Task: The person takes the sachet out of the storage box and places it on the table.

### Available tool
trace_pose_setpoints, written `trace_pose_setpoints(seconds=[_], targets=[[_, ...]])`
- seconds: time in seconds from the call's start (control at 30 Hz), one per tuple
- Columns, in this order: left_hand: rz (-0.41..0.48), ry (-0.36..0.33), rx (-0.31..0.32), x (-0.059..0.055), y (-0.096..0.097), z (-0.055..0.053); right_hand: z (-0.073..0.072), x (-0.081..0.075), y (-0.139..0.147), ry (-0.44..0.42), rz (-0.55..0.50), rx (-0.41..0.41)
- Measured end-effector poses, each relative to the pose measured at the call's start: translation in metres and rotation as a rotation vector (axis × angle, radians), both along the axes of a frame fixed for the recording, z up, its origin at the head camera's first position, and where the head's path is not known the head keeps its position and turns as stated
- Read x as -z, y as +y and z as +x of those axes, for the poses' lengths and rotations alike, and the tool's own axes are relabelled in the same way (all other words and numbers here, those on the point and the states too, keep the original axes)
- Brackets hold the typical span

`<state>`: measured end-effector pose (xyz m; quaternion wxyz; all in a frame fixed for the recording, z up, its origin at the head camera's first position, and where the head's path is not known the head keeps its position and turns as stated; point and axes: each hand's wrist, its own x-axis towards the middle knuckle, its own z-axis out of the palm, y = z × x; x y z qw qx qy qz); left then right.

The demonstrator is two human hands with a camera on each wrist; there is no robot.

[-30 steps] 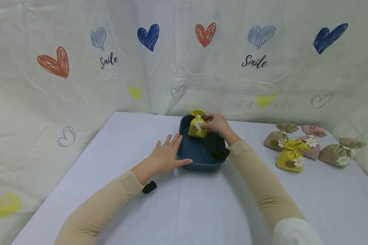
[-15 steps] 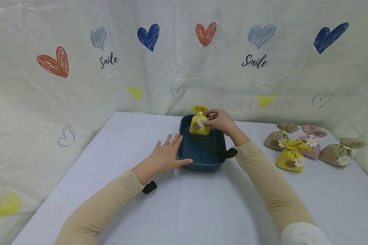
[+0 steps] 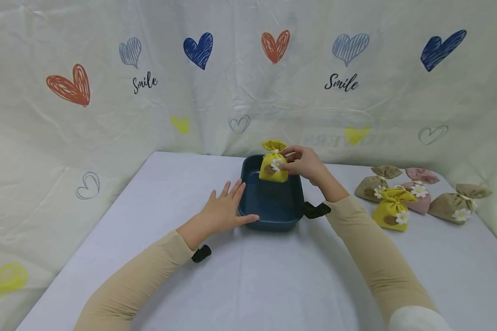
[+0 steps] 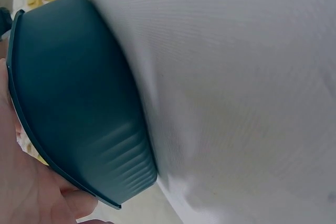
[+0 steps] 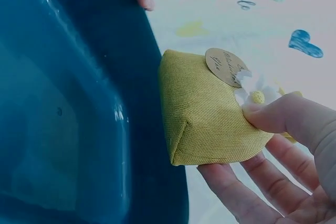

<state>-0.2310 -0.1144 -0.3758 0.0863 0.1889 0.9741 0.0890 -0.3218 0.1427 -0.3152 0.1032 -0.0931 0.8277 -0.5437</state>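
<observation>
A small yellow cloth pouch (image 3: 273, 168) with a white daisy and a round brown tag is pinched in my right hand (image 3: 306, 164), thumb on the daisy side and fingers beneath in the right wrist view. It hangs upright over the far part of a dark blue rectangular basin (image 3: 269, 202). My left hand (image 3: 222, 210) rests with spread, straight fingers on the basin's left rim. From the left wrist, the basin's ribbed outer wall (image 4: 79, 87) shows, with that hand's fingers at the rim.
On the right of the white table (image 3: 248, 280) stand another yellow pouch (image 3: 391, 214), a pink pouch (image 3: 421, 200) and two brown pouches, one (image 3: 368, 187) behind the yellow and one (image 3: 451, 207) farthest right. A heart-printed cloth (image 3: 215, 92) hangs behind.
The right hand has lifted the yellow pouch slightly and shifted it a little to the right above the basin. The left hand has stayed at the rim.
</observation>
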Motion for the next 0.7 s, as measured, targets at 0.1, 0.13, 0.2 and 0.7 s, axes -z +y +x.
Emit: trace_pose_setpoints(seconds=[0.1,0.13,0.2,0.7], targets=[[-0.003,0.001,0.001,0.0,0.001,0.0,0.003,0.001,0.004,0.011,0.005,-0.008],[-0.002,-0.001,0.001,-0.001,0.001,0.0,0.005,0.001,0.006,0.016,0.01,-0.009],[-0.006,-0.003,0.003,-0.001,0.001,0.0,0.007,0.002,0.008,0.022,0.02,-0.01],[-0.009,0.003,-0.001,-0.001,0.0,0.001,0.031,-0.001,0.03,0.079,0.052,-0.036]])
